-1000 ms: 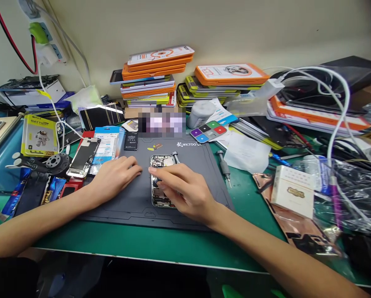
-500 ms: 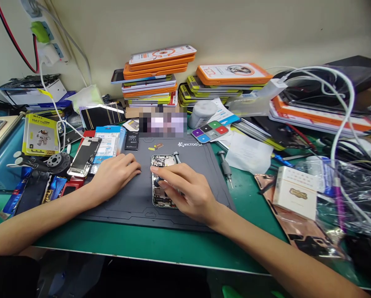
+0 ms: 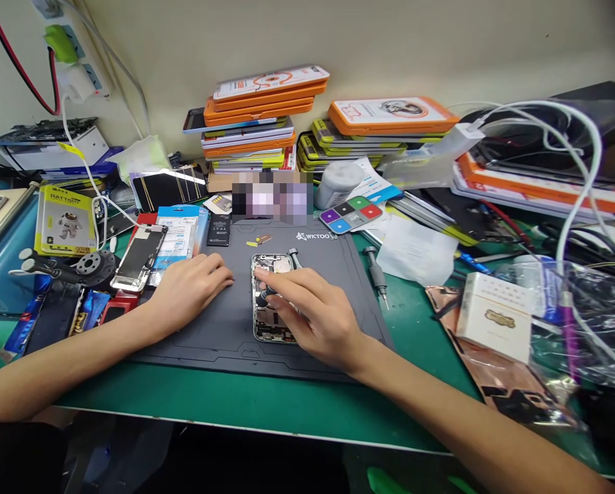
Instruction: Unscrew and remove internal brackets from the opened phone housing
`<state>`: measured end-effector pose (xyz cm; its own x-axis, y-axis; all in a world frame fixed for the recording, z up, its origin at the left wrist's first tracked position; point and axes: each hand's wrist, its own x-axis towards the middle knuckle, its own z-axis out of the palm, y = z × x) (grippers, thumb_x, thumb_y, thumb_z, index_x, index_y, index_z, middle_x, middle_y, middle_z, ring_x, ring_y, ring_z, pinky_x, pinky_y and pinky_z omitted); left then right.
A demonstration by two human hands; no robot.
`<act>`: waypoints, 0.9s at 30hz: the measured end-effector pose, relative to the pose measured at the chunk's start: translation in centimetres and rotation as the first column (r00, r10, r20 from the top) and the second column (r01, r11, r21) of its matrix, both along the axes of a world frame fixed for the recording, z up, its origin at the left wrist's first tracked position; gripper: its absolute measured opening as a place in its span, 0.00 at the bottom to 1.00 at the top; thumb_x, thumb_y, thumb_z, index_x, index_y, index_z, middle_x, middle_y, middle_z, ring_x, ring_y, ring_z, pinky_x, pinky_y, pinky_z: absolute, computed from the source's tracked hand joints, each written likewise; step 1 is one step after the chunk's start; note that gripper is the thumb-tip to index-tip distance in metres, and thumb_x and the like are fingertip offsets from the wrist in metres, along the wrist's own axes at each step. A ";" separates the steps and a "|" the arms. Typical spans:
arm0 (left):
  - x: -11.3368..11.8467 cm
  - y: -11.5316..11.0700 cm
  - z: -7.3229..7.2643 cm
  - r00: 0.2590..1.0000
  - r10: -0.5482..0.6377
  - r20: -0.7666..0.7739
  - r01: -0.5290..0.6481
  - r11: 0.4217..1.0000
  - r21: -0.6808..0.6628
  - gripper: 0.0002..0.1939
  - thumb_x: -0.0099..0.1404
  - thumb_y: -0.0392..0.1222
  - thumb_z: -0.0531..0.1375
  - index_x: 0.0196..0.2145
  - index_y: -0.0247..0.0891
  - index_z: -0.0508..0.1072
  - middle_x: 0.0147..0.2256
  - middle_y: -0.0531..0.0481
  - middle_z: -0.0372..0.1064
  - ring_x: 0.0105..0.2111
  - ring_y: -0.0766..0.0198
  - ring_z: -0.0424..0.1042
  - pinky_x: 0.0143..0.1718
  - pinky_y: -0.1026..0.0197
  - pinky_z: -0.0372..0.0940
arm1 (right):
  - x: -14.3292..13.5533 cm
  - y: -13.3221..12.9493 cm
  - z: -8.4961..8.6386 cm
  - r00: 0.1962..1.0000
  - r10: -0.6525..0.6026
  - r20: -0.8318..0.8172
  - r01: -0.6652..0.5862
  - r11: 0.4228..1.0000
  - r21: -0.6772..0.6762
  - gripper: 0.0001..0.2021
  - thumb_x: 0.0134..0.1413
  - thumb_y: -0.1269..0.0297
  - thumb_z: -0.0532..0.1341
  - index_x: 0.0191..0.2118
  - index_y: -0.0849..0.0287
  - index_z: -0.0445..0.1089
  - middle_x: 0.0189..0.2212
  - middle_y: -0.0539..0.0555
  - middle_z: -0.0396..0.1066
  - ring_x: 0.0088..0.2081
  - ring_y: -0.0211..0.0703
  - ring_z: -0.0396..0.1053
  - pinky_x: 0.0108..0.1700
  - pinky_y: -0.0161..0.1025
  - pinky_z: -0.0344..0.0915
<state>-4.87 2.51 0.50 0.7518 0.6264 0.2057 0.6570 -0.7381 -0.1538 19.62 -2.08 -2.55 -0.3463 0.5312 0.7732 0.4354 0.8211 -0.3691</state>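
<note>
An opened smartphone (image 3: 273, 322) with its inner boards bare lies on the dark work mat (image 3: 204, 346). Over its right side is my right hand (image 3: 320, 312), closed around a screwdriver (image 3: 293, 258). The driver's grey cap sticks out behind the fingers and its dark body slants down over the phone; the tip cannot be made out. To the left of the phone, apart from it, my left hand (image 3: 191, 288) rests on the mat, fingers curled together with nothing visible in them. A detached phone screen (image 3: 140, 257) lies beyond that wrist.
Another screwdriver (image 3: 375, 274) lies at the mat's right edge. Behind are a phone battery (image 3: 218, 230), small yellow and copper strips (image 3: 258, 240), a coloured pad (image 3: 351, 215) and stacked orange boxes (image 3: 260, 106). On the right are a white box (image 3: 495, 315) and cables (image 3: 589, 158).
The view has shifted slightly. My right hand keeps hold of the screwdriver over the phone, its fingers barely moved. My left hand stays in place on the mat.
</note>
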 end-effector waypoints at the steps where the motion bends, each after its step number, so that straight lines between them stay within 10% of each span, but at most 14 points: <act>1: 0.0 0.0 0.0 1.000 0.005 -0.011 -0.005 1.000 -0.004 0.14 0.79 0.43 0.52 0.42 0.37 0.75 0.37 0.49 0.71 0.32 0.63 0.70 0.28 0.60 0.57 | 0.0 0.0 0.0 1.000 -0.003 -0.016 0.003 1.000 -0.005 0.32 0.64 0.80 0.59 0.71 0.53 0.59 0.45 0.58 0.78 0.42 0.44 0.75 0.42 0.40 0.74; 9: 0.3 0.1 -0.1 0.999 0.011 -0.047 -0.013 0.999 -0.039 0.15 0.80 0.42 0.50 0.42 0.34 0.74 0.40 0.47 0.72 0.35 0.61 0.72 0.30 0.61 0.59 | -0.2 -0.4 0.4 0.951 -0.037 -0.307 -0.050 0.961 -0.271 0.26 0.67 0.76 0.57 0.66 0.48 0.65 0.44 0.54 0.75 0.40 0.41 0.74 0.39 0.39 0.77; 14: 0.4 -0.2 0.1 0.991 0.017 0.131 0.028 0.941 -0.337 0.10 0.77 0.44 0.55 0.42 0.38 0.73 0.41 0.50 0.72 0.37 0.63 0.73 0.33 0.63 0.62 | 0.2 0.1 0.9 0.816 -0.247 -0.522 -0.064 0.860 -0.507 0.18 0.71 0.66 0.56 0.61 0.47 0.69 0.39 0.52 0.71 0.28 0.36 0.68 0.26 0.36 0.72; 27: 2.1 -3.9 0.4 0.974 -0.121 0.193 0.178 0.932 -0.317 0.12 0.78 0.42 0.53 0.43 0.36 0.74 0.39 0.49 0.73 0.35 0.63 0.72 0.36 0.61 0.66 | 3.0 4.9 -0.8 0.769 -0.410 -0.491 0.137 0.856 -0.499 0.15 0.69 0.58 0.57 0.57 0.46 0.71 0.35 0.53 0.67 0.24 0.38 0.64 0.22 0.39 0.67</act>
